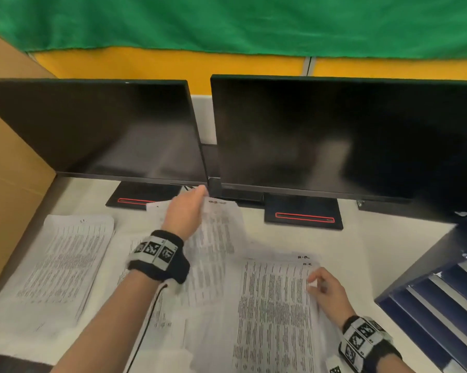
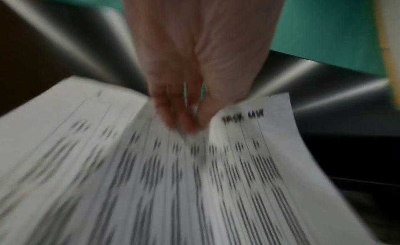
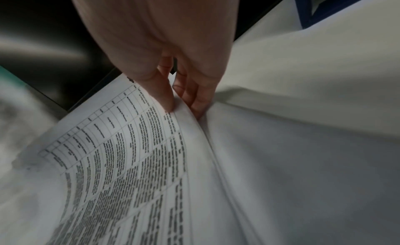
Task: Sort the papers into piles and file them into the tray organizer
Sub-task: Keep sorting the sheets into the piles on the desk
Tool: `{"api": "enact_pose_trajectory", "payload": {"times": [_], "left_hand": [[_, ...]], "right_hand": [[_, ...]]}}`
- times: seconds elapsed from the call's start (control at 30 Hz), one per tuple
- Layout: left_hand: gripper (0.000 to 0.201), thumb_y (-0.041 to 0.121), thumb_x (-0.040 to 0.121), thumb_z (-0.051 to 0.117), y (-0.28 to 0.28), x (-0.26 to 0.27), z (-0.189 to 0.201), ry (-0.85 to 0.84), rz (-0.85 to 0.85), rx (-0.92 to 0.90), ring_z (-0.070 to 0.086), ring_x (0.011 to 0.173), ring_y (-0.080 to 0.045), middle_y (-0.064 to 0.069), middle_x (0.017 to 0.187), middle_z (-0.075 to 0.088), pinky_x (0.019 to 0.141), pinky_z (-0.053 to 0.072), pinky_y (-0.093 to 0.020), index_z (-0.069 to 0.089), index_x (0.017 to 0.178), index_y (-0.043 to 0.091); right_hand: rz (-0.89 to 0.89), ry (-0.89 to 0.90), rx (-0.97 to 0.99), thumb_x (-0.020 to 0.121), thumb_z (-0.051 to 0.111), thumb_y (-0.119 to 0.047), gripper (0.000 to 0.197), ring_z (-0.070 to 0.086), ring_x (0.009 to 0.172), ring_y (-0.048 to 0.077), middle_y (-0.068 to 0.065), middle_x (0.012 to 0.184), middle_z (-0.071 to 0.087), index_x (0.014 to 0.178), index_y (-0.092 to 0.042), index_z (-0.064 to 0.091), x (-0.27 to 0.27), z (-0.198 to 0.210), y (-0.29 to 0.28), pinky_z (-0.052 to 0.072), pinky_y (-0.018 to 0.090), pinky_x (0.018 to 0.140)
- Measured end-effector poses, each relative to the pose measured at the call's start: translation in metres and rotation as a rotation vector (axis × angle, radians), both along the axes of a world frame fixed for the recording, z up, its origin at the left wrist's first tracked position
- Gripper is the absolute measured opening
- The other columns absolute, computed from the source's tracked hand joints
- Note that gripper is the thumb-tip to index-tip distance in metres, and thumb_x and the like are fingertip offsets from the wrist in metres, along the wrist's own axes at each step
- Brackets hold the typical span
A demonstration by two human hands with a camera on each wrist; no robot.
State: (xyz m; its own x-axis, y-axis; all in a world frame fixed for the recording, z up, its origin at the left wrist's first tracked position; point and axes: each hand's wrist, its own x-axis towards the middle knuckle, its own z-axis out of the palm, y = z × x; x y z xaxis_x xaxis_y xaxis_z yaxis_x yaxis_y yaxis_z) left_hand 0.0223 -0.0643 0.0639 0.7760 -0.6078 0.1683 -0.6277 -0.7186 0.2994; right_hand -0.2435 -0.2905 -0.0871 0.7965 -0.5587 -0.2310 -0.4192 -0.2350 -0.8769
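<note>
My left hand (image 1: 185, 211) pinches the far edge of a printed sheet (image 1: 213, 243) lifted over the middle of the desk, just in front of the monitors; the left wrist view shows the left hand (image 2: 186, 122) with fingers and thumb nipping that sheet (image 2: 173, 180) near its handwritten heading. My right hand (image 1: 325, 288) pinches the right edge of the top sheet (image 1: 275, 305) of a stack at the front right; in the right wrist view the right hand (image 3: 184, 103) has its thumb on top of that top sheet (image 3: 129, 154) and fingers underneath. A blue tray organizer (image 1: 439, 300) stands at the right.
Another paper pile (image 1: 62, 259) lies at the left beside a cardboard wall (image 1: 9, 168). Two dark monitors (image 1: 334, 135) on stands (image 1: 303, 215) block the back of the desk. A black cable (image 1: 151, 313) runs from my left wristband over loose sheets.
</note>
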Motion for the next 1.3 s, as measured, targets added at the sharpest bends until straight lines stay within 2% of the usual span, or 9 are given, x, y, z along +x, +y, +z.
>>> {"api": "enact_pose_trajectory", "payload": {"times": [0.1, 0.17, 0.27, 0.4, 0.57, 0.73, 0.8, 0.97, 1.3], "left_hand": [[0.021, 0.007, 0.091, 0.048, 0.041, 0.048, 0.011, 0.027, 0.119, 0.275, 0.061, 0.097, -0.032, -0.014, 0.106, 0.065, 0.087, 0.049, -0.04, 0.059, 0.108, 0.012], [0.027, 0.006, 0.091, 0.045, 0.061, 0.072, 0.001, 0.12, 0.16, 0.432, 0.059, 0.105, -0.034, -0.015, 0.114, 0.064, 0.093, 0.048, -0.041, 0.061, 0.112, 0.012], [0.032, 0.008, 0.09, 0.042, 0.084, 0.087, -0.03, 0.235, 0.171, 0.584, 0.057, 0.112, -0.033, -0.012, 0.122, 0.062, 0.097, 0.046, -0.043, 0.061, 0.115, 0.015], [0.032, 0.008, 0.091, 0.039, 0.097, 0.087, -0.066, 0.292, 0.217, 0.653, 0.057, 0.111, -0.029, -0.01, 0.123, 0.06, 0.096, 0.047, -0.039, 0.058, 0.117, 0.013], [0.051, 0.003, 0.085, 0.047, 0.076, 0.078, -0.077, 0.198, 0.297, 0.44, 0.056, 0.109, -0.034, -0.015, 0.135, 0.037, 0.091, 0.049, -0.044, 0.04, 0.134, 0.015], [0.024, 0.018, 0.094, 0.047, -0.006, 0.008, -0.068, 0.177, -0.113, 0.09, 0.057, 0.099, -0.022, -0.005, 0.114, 0.054, 0.089, 0.047, -0.035, 0.059, 0.115, 0.019], [0.021, 0.021, 0.095, 0.046, -0.031, -0.017, -0.077, 0.38, -0.232, 0.05, 0.056, 0.094, -0.016, -0.003, 0.108, 0.057, 0.091, 0.046, -0.031, 0.064, 0.108, 0.018], [0.023, 0.014, 0.091, 0.05, -0.059, -0.036, -0.105, 0.567, -0.378, 0.239, 0.055, 0.106, -0.023, -0.008, 0.113, 0.057, 0.095, 0.039, -0.028, 0.067, 0.106, 0.017], [0.043, 0.02, 0.078, 0.066, -0.056, -0.056, -0.106, 0.52, -0.354, 0.166, 0.054, 0.075, -0.014, 0.005, 0.083, 0.057, 0.066, 0.039, -0.025, 0.047, 0.116, 0.023]], "right_hand": [[0.005, 0.033, -0.031, 0.083, 0.055, 0.007, 0.041, 0.06, 0.08, 0.037, 0.012, 0.091, 0.064, 0.072, -0.032, 0.053, 0.0, 0.0, -0.004, 0.049, 0.037, 0.074], [0.014, 0.027, -0.029, 0.082, 0.05, 0.011, 0.043, 0.061, 0.085, 0.025, 0.004, 0.099, 0.065, 0.074, -0.031, 0.055, 0.001, 0.001, -0.005, 0.047, 0.037, 0.085], [0.031, 0.017, -0.023, 0.082, 0.046, 0.014, 0.048, 0.046, 0.07, -0.003, 0.0, 0.099, 0.064, 0.076, -0.033, 0.056, 0.003, 0.002, -0.005, 0.038, 0.018, 0.067], [0.037, 0.005, -0.052, 0.084, 0.043, 0.013, 0.047, 0.04, 0.062, -0.009, -0.002, 0.101, 0.064, 0.078, -0.032, 0.054, 0.005, 0.004, 0.0, 0.032, 0.012, 0.06], [0.069, -0.042, -0.183, 0.089, 0.042, 0.009, 0.067, 0.047, 0.048, 0.001, -0.014, 0.077, 0.053, 0.107, -0.056, 0.045, 0.002, 0.023, 0.016, 0.034, 0.01, 0.048], [0.067, 0.014, -0.26, 0.092, 0.047, -0.001, 0.08, 0.046, 0.049, 0.01, -0.007, 0.07, 0.046, 0.141, -0.049, 0.006, 0.0, 0.022, 0.029, 0.038, 0.016, 0.047], [0.07, -0.016, -0.251, 0.09, 0.049, 0.001, 0.075, 0.051, 0.053, 0.012, -0.002, 0.079, 0.051, 0.138, -0.05, 0.02, -0.003, 0.02, 0.026, 0.041, 0.018, 0.049], [0.11, -0.058, -0.266, 0.083, 0.054, 0.009, 0.042, 0.055, 0.075, 0.011, -0.006, 0.078, 0.055, 0.074, -0.033, 0.058, -0.008, 0.016, 0.02, 0.043, 0.019, 0.064], [-0.013, 0.01, -0.28, 0.081, 0.066, -0.001, 0.029, 0.033, 0.116, 0.012, -0.004, 0.123, 0.036, 0.08, -0.031, 0.062, 0.001, 0.016, 0.015, 0.027, 0.026, 0.105]]}}
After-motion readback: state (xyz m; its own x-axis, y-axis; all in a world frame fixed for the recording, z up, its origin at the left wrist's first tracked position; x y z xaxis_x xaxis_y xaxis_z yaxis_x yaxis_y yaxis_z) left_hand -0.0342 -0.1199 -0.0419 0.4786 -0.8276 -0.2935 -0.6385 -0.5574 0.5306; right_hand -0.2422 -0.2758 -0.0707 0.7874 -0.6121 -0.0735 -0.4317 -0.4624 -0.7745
